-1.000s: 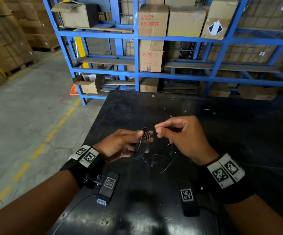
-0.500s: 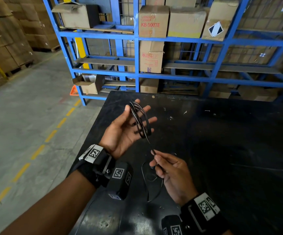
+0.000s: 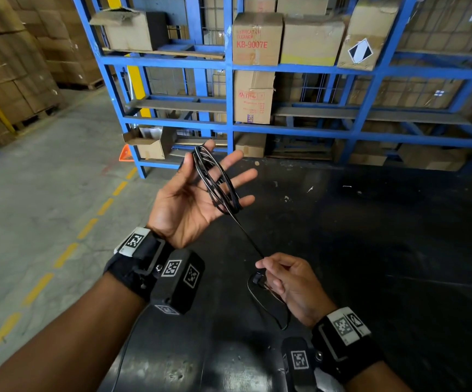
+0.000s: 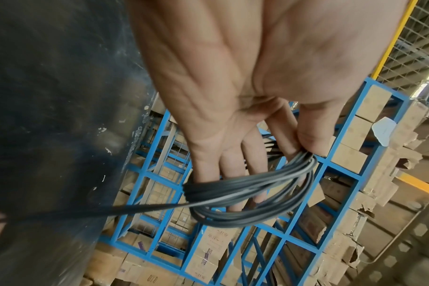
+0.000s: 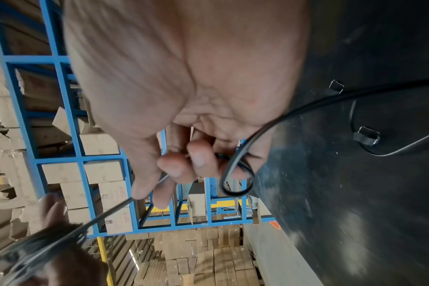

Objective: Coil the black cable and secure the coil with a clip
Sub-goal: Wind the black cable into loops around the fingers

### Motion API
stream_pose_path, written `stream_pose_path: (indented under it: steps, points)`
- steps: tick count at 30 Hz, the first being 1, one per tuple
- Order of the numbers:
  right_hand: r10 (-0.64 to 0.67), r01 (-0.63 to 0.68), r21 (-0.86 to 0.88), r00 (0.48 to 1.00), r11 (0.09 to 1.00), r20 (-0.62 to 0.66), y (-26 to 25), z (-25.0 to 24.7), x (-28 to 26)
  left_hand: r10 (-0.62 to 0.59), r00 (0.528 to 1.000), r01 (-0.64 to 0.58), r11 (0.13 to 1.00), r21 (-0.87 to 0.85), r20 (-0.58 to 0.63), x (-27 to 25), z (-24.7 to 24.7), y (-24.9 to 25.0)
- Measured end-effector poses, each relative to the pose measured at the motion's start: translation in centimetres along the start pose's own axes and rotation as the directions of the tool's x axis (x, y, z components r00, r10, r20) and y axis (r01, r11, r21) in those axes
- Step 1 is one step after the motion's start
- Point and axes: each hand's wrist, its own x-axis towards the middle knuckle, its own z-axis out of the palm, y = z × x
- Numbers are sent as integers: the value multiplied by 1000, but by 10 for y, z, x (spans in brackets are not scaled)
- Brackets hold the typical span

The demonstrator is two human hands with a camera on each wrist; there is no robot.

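The black cable (image 3: pixel 217 181) is wound in several loops round the straight, spread fingers of my raised left hand (image 3: pixel 229 171), palm up. In the left wrist view my thumb presses the coil (image 4: pixel 245 191) against the index finger. One taut strand runs down from the coil to my right hand (image 3: pixel 260 263), which pinches it between thumb and fingers just above the table. Behind that pinch the rest of the cable (image 5: pixel 269 123) curls in a loose loop onto the black table (image 3: pixel 370 250). A small black clip (image 5: pixel 366 137) with metal wire arms lies on the table near that loop.
Blue steel shelving (image 3: pixel 285 69) loaded with cardboard boxes stands just behind the table's far edge. The table's left edge drops to a concrete floor (image 3: pixel 45 193) marked with a dashed yellow line. A second small wire clip (image 5: pixel 336 86) lies on the table.
A second ago both hands met at the coil low over the table. My left hand has since lifted the coil up and away, while my right hand slid back along the strand toward me.
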Motion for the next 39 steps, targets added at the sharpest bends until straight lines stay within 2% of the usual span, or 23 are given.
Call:
stream_pose_path:
  steps: [4, 7, 10, 13, 18, 22, 25, 29, 30, 32, 34, 35, 37, 39]
  points:
    - [-13, 11, -34, 999, 999, -30, -7, -10, 9, -116, 991, 118, 993, -27, 67, -12, 3, -7]
    - [-35, 21, -137, 994, 990, -102, -18, -16, 19, -254, 965, 254, 967, 11, 69, -25, 7, -20]
    - [-79, 39, -268, 987, 963, -141, -44, -13, 31, -400, 916, 390, 903, 183, 19, -38, 8, -39]
    - [-169, 122, -418, 983, 900, -77, -80, -1, 36, -455, 886, 454, 807, 378, -92, -46, 8, -52]
    - [-247, 237, -640, 966, 730, 76, -126, 27, 26, -382, 885, 466, 708, 531, -266, -42, 3, -57]
    - [-320, 264, -758, 944, 596, 78, -135, 38, 16, -270, 911, 410, 682, 606, -313, -38, -1, -55]
    - [-413, 281, -826, 908, 488, 66, -134, 43, 10, -203, 934, 351, 681, 642, -295, -35, 2, -53]
    - [-519, 290, -866, 854, 407, 42, -127, 48, 1, -91, 962, 248, 678, 692, -256, -27, 3, -52]
    - [-546, 309, -850, 837, 427, 29, -124, 48, -1, -42, 961, 229, 680, 696, -275, -24, 3, -51]
    - [-561, 375, -724, 828, 579, -20, -115, 48, -5, 40, 938, 215, 711, 670, -343, -19, 1, -46]
    - [-494, 393, -486, 864, 781, -96, -103, 46, -9, 86, 911, 190, 779, 597, -403, -13, -3, -39]
    - [-444, 373, -374, 887, 849, -125, -95, 45, -11, 75, 911, 172, 825, 539, -406, -11, -4, -35]
    - [-348, 316, -200, 924, 928, -159, -77, 43, -13, 61, 914, 114, 910, 398, -402, -6, -7, -26]
    - [-255, 247, -66, 952, 967, -170, -59, 40, -12, 58, 923, 47, 964, 262, -381, -1, -8, -20]
